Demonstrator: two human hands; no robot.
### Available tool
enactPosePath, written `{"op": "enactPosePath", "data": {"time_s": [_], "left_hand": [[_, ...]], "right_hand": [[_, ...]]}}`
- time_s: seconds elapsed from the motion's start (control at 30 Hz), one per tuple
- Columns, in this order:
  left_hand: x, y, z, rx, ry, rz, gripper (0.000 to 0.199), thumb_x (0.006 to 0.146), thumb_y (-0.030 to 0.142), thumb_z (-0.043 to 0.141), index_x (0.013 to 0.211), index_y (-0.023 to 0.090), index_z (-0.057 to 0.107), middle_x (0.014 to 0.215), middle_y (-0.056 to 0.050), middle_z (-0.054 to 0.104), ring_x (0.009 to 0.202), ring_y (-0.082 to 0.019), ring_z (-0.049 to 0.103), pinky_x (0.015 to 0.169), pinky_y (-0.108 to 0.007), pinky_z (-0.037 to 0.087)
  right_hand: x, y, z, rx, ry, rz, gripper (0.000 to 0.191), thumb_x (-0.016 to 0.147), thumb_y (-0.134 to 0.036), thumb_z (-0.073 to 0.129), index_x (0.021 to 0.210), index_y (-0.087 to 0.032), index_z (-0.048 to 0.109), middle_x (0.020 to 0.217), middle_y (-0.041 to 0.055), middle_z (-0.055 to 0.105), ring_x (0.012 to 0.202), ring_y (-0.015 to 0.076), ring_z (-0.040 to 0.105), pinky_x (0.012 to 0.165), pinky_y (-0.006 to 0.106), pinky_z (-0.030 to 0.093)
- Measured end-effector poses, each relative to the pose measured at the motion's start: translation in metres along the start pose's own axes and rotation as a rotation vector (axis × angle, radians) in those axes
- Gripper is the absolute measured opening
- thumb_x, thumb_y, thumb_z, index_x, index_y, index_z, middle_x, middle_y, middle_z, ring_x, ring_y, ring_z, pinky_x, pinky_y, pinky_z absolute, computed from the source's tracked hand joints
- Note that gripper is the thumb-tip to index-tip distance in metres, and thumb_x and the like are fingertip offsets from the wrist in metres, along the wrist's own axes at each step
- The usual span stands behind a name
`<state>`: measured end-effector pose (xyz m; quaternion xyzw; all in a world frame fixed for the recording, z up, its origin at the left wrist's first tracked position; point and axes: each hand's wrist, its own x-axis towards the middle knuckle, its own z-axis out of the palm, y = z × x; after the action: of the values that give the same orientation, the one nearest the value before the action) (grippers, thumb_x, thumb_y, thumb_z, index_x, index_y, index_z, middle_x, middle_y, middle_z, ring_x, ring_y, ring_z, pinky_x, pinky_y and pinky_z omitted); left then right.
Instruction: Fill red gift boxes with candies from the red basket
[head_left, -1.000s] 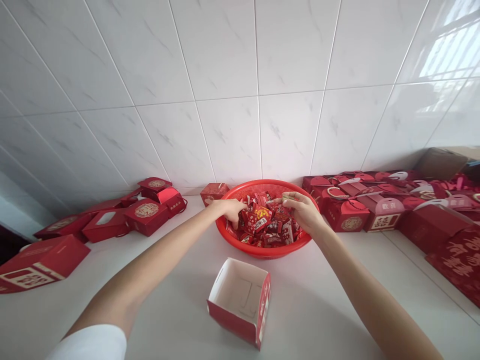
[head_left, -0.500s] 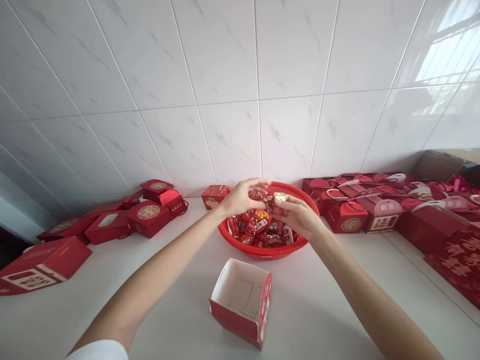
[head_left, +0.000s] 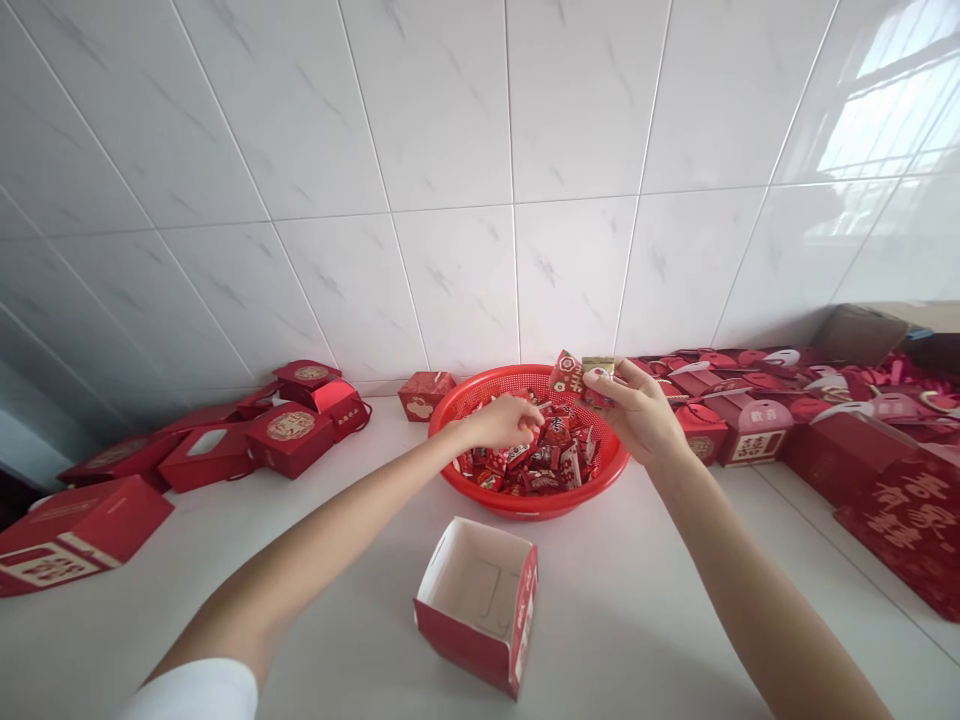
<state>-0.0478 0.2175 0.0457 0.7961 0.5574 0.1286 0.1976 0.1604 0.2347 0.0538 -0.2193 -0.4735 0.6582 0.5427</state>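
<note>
A red plastic basket (head_left: 529, 512) holds many wrapped candies (head_left: 525, 470), mostly red. My right hand (head_left: 634, 405) is raised over the basket's right rim, its fingers closed on wrapped candies (head_left: 568, 374). One of these has a red floral wrapper and one beside it shows a gold edge. Above the middle of the basket, my left hand (head_left: 506, 422) has its fingers curled in a pinch close to the candies; what lies between them is hidden. Nearer to me stands an open red box (head_left: 469, 640) with a white inside and a bare bottom.
Closed red gift boxes (head_left: 292, 437) cluster at the left. Many more red and pink gift boxes (head_left: 754, 430) crowd the right side. A small red box (head_left: 425, 396) stands behind the basket's left rim, near the tiled wall (head_left: 450, 280). A cardboard box (head_left: 870, 335) sits at the far right.
My right hand has lifted and moved right with the candies, and a red wrapper now shows beside the gold one. My left hand has lowered towards the candies and its fingers have curled.
</note>
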Motion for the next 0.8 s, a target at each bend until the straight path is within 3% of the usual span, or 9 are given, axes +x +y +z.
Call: {"op": "enactPosePath", "data": {"time_s": [0.07, 0.13, 0.23, 0.33, 0.43, 0.53, 0.7, 0.8], "left_hand": [[0.003, 0.002, 0.007, 0.315, -0.125, -0.112, 0.013, 0.076, 0.019, 0.068, 0.088, 0.017, 0.07, 0.101, -0.01, 0.074, 0.096, -0.03, 0.07, 0.083, -0.037, 0.052], [0.006, 0.006, 0.013, 0.465, -0.187, -0.182, 0.017, 0.073, 0.018, 0.07, 0.09, 0.017, 0.069, 0.102, -0.012, 0.073, 0.095, -0.032, 0.07, 0.076, -0.036, 0.051], [0.007, 0.008, 0.018, 0.506, -0.209, -0.205, 0.02, 0.069, 0.013, 0.07, 0.088, 0.018, 0.066, 0.099, -0.01, 0.072, 0.089, -0.029, 0.069, 0.069, -0.033, 0.048], [0.005, 0.003, 0.018, 0.468, -0.213, -0.205, 0.018, 0.065, 0.015, 0.073, 0.069, 0.02, 0.056, 0.081, -0.005, 0.067, 0.078, -0.026, 0.065, 0.063, -0.031, 0.041], [-0.002, -0.004, 0.012, 0.314, -0.17, -0.172, 0.034, 0.068, 0.017, 0.071, 0.055, 0.02, 0.039, 0.059, 0.001, 0.05, 0.065, -0.02, 0.056, 0.059, -0.03, 0.034], [-0.015, -0.004, 0.003, 0.026, -0.078, -0.11, 0.038, 0.078, 0.027, 0.066, 0.055, 0.02, 0.038, 0.055, 0.004, 0.043, 0.058, -0.015, 0.047, 0.057, -0.029, 0.03], [-0.038, 0.013, -0.004, -0.397, 0.034, -0.001, 0.036, 0.079, 0.053, 0.071, 0.073, 0.019, 0.061, 0.07, 0.001, 0.063, 0.068, -0.017, 0.058, 0.063, -0.028, 0.044], [-0.047, 0.024, -0.002, -0.532, 0.18, 0.037, 0.042, 0.079, 0.059, 0.071, 0.085, 0.017, 0.066, 0.083, -0.004, 0.07, 0.081, -0.021, 0.065, 0.073, -0.032, 0.051]], "right_hand": [[-0.001, -0.001, 0.0, -0.007, -0.021, 0.009, 0.038, 0.055, -0.033, 0.095, 0.079, -0.021, 0.068, 0.083, -0.0008, 0.07, 0.078, 0.0144, 0.066, 0.071, 0.027, 0.056], [-0.002, -0.001, 0.002, -0.017, -0.042, 0.03, 0.039, 0.055, -0.035, 0.095, 0.079, -0.021, 0.068, 0.083, -0.001, 0.07, 0.077, 0.0143, 0.066, 0.071, 0.028, 0.056], [-0.004, -0.001, 0.004, -0.036, -0.043, 0.058, 0.04, 0.054, -0.037, 0.095, 0.08, -0.021, 0.069, 0.083, -0.001, 0.07, 0.074, 0.0133, 0.064, 0.068, 0.027, 0.055], [-0.005, -0.002, 0.005, -0.05, -0.045, 0.072, 0.04, 0.054, -0.037, 0.096, 0.08, -0.021, 0.069, 0.083, -0.0008, 0.069, 0.077, 0.0138, 0.064, 0.068, 0.027, 0.054], [-0.005, -0.004, 0.004, -0.064, -0.055, 0.08, 0.04, 0.054, -0.038, 0.096, 0.08, -0.022, 0.07, 0.086, -0.0002, 0.069, 0.08, 0.0148, 0.065, 0.071, 0.028, 0.055], [-0.006, -0.006, 0.003, -0.074, -0.089, 0.083, 0.039, 0.056, -0.038, 0.095, 0.083, -0.022, 0.071, 0.089, 0.0009, 0.071, 0.081, 0.0157, 0.065, 0.074, 0.031, 0.055], [-0.011, -0.011, 0.007, -0.088, -0.14, 0.141, 0.036, 0.058, -0.036, 0.094, 0.082, -0.022, 0.071, 0.087, 0.0006, 0.07, 0.082, 0.016, 0.065, 0.077, 0.033, 0.055], [-0.015, -0.011, 0.012, -0.114, -0.148, 0.162, 0.037, 0.058, -0.035, 0.094, 0.082, -0.021, 0.07, 0.086, 0.0003, 0.069, 0.079, 0.0141, 0.064, 0.07, 0.028, 0.054]]}}
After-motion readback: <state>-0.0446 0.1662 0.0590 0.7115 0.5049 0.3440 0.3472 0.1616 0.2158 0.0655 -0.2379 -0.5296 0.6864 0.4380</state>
